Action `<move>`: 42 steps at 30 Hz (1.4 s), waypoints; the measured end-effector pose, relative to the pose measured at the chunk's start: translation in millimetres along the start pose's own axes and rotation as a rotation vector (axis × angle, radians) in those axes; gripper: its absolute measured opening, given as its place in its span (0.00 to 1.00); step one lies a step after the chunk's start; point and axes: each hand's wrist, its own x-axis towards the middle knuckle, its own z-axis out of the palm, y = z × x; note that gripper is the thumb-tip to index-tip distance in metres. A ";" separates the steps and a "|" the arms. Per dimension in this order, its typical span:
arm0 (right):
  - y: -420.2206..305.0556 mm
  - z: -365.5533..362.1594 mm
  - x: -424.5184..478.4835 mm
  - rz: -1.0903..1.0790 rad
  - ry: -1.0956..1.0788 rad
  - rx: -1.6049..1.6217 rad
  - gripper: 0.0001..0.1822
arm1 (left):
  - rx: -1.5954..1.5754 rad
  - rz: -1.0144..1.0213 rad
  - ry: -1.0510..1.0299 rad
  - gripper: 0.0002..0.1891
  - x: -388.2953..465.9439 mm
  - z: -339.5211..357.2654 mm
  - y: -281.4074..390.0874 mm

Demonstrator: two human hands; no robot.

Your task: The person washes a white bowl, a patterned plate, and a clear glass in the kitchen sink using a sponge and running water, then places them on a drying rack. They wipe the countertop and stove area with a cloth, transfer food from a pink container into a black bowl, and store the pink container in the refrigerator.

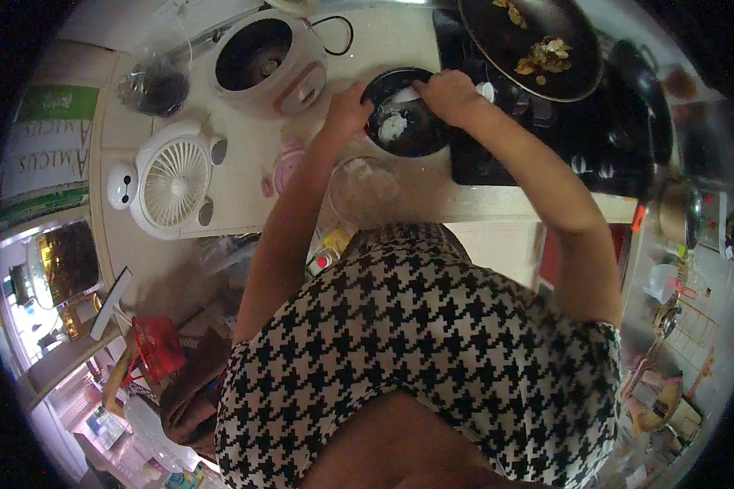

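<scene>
A dark round inner pot [425, 137] sits on the countertop against the left edge of the black stove. My left hand [348, 113] grips its rim on the left side. My right hand [451, 96] reaches over the opposite rim and holds a white rice paddle [405, 95] that dips into the pot. Inside lies a clump of white rice [393, 126], with smears on the wall around it. Close to my body, a clear bowl [365, 191] stands just below the pot, with pale contents that are hard to make out.
An open rice cooker body [269, 67] is at the back left, its cord behind it. A white fan [174, 180] and a pink object [287, 168], partly behind my left forearm, are on the counter. A frying pan [501, 55] with browned food rests on the stove [495, 165].
</scene>
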 end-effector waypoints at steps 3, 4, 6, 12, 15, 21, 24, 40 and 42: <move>-23.9 9.7 7.4 0.126 -0.120 0.105 0.16 | -0.413 -0.507 -0.274 0.15 -1.9 2.1 -4.1; -33.8 12.4 5.9 0.087 -0.181 0.117 0.16 | -0.464 -0.548 -0.287 0.16 -1.2 3.0 -5.0; -46.0 13.0 1.6 0.004 -0.238 0.123 0.15 | -0.558 -0.680 -0.343 0.17 -1.0 3.8 -5.4; -23.1 -16.7 -6.4 0.101 -0.093 0.070 0.12 | -0.676 -0.659 -0.294 0.20 -5.1 -11.7 11.9; -16.5 -32.1 -4.6 0.240 0.009 0.155 0.11 | -0.603 -0.577 -0.113 0.24 -9.8 -24.5 28.7; -23.1 -49.8 -11.0 0.237 0.097 0.071 0.11 | -0.286 -0.391 0.147 0.31 -17.7 -29.7 39.6; -27.7 -53.7 -17.6 0.170 0.045 0.051 0.09 | -0.463 -0.331 0.209 0.32 -20.9 -28.5 37.4; -48.3 -57.9 -31.4 0.199 -0.075 0.540 0.14 | -0.310 -0.236 0.157 0.31 -17.7 -58.3 66.0; -48.4 -59.3 -33.0 0.228 -0.213 0.789 0.17 | -0.335 -0.197 0.185 0.31 -15.7 -57.7 59.7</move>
